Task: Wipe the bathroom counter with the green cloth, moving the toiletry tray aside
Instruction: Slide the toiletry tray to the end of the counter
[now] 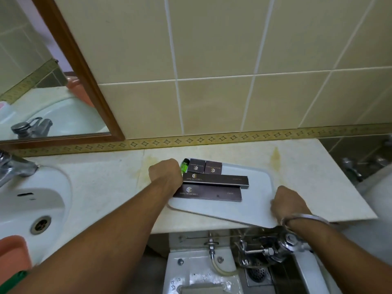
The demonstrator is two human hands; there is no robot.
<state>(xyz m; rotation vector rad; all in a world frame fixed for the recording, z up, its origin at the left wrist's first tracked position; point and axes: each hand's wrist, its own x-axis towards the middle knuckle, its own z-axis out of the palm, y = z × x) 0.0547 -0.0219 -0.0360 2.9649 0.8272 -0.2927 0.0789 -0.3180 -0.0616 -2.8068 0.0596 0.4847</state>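
A pale grey toiletry tray (257,205) lies on the cream counter (101,187), its near right corner jutting past the counter's front edge. On it are two long dark boxes (214,186), two small dark boxes (204,166) and a small green bottle (184,165). My left hand (166,174) grips the tray's left end. My right hand (287,203), with a metal bangle on the wrist, grips the tray's right end. A strip of green cloth (12,281) shows at the bottom left corner, mostly hidden by my left arm.
A white basin (31,200) with a chrome tap (14,166) is set into the counter at the left. An orange container (12,253) sits at the basin's near edge. Yellowish stains (275,155) mark the counter. Chrome pipework (273,249) and a floor drain lie below the counter's front edge.
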